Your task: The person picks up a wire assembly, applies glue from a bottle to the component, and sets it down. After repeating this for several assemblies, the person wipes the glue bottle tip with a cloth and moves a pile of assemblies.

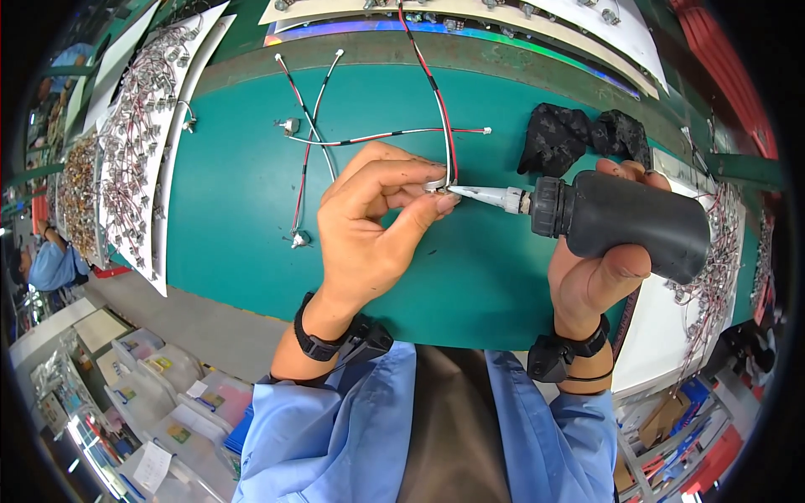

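One wired part (pixel 433 185), pinched in our left hand (pixel 369 222), seems unfinished; our right hand (pixel 591 277) holds a bottle (pixel 641 222) to it. Two parts (pixel 300 240) at left we cannot judge.

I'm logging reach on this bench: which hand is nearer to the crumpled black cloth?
Right. The right hand, around the black bottle, is just below the crumpled black cloth in the picture; the left hand is farther off, to its lower left.
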Demonstrator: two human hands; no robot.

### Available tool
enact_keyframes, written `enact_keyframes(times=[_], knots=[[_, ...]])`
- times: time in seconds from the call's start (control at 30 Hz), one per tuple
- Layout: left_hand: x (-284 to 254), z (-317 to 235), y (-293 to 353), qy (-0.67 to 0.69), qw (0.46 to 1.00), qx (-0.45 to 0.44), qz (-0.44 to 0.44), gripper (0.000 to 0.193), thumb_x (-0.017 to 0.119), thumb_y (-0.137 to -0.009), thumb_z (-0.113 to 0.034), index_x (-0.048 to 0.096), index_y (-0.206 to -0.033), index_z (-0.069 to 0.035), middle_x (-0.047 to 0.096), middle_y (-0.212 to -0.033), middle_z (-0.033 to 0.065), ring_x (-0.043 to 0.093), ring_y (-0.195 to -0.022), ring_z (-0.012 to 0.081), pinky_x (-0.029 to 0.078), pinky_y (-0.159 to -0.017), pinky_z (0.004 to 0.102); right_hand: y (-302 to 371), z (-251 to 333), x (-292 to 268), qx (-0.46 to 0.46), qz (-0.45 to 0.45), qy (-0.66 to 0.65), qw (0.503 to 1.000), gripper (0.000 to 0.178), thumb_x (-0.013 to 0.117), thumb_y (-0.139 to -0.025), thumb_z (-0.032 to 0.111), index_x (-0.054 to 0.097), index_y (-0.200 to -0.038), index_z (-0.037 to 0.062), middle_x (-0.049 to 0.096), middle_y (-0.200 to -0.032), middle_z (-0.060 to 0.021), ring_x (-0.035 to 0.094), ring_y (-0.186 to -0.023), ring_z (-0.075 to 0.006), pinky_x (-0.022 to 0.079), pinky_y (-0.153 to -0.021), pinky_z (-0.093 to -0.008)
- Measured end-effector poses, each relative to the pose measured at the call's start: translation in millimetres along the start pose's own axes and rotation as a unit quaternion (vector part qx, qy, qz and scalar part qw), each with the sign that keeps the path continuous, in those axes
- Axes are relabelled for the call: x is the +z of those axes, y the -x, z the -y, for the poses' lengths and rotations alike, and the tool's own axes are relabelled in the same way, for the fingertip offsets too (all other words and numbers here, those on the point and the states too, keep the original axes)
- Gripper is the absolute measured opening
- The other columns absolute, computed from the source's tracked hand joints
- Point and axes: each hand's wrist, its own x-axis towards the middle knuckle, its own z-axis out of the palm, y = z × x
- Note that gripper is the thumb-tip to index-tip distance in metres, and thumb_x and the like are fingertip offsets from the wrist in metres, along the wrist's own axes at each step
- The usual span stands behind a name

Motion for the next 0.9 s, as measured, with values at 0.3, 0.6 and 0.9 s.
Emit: enact_keyframes(times=[0.3,0.6,0.9], knots=[[-0.6,0.4,-0.2,-0.009,1.0,0.003,0.009,0.019,0.057,-0.071,0.014,0.056,-0.089,0.009,0.052,-0.089,0.0131,0.06,-0.074,0.0159,0.053,-0.064,0.0227,0.2,-0.4,-1.0,0.002,0.009,-0.012,1.0,0.074,0.061,-0.072,0.053,0.036,-0.123,0.0048,0.05,-0.11,-0.0121,0.047,-0.108,-0.0214,0.038,-0.091,-0.0322],[-0.2,1.6,0.3,0.002,1.0,0.003,0.011,0.019,0.057,-0.072,0.014,0.055,-0.09,0.009,0.052,-0.089,0.0134,0.06,-0.073,0.0162,0.052,-0.063,0.0225,0.0,1.9,-1.7,0.005,0.009,-0.016,1.0,0.074,0.063,-0.071,0.052,0.036,-0.122,0.0051,0.053,-0.106,-0.0118,0.045,-0.11,-0.0207,0.038,-0.092,-0.0313],[-0.1,1.4,-0.3,0.0,1.0,-0.001,0.018,0.019,0.058,-0.072,0.013,0.055,-0.09,0.008,0.052,-0.09,0.0131,0.059,-0.075,0.0163,0.052,-0.064,0.0227,0.7,-2.6,-4.2,-0.024,0.008,0.022,0.999,0.077,0.065,-0.068,0.053,0.037,-0.121,0.0045,0.049,-0.11,-0.0111,0.05,-0.104,-0.0206,0.04,-0.09,-0.0317]])
